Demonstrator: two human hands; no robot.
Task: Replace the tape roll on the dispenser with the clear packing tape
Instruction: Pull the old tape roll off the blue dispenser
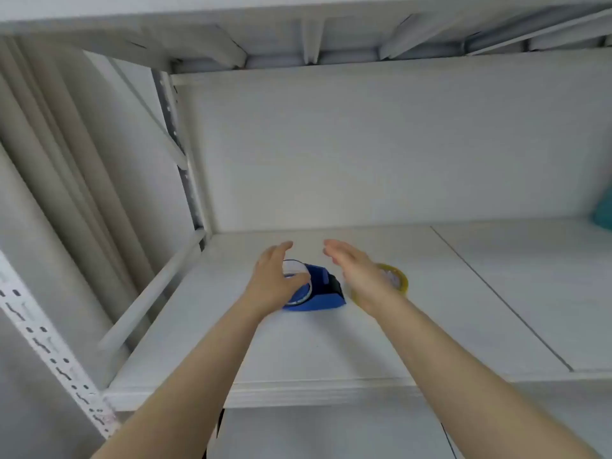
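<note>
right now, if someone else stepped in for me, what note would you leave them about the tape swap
Left hand: open, fingers straight, over the old roll on the blue dispenser; the thumb lies across the roll, no clear grip.
Right hand: open, holding nothing, above the yellowish clear tape roll, which lies flat on the shelf just right of the dispenser.
Done: nothing yet; the old roll is still on the dispenser.
Left: pull the old roll off, fit the clear tape roll, thread it.

White shelf [331, 346], two boards meeting at a seam. Perforated post [49, 352] front left. Beige curtain [49, 144] beyond it. Teal item [604, 210] far right, cut off by frame edge.
</note>
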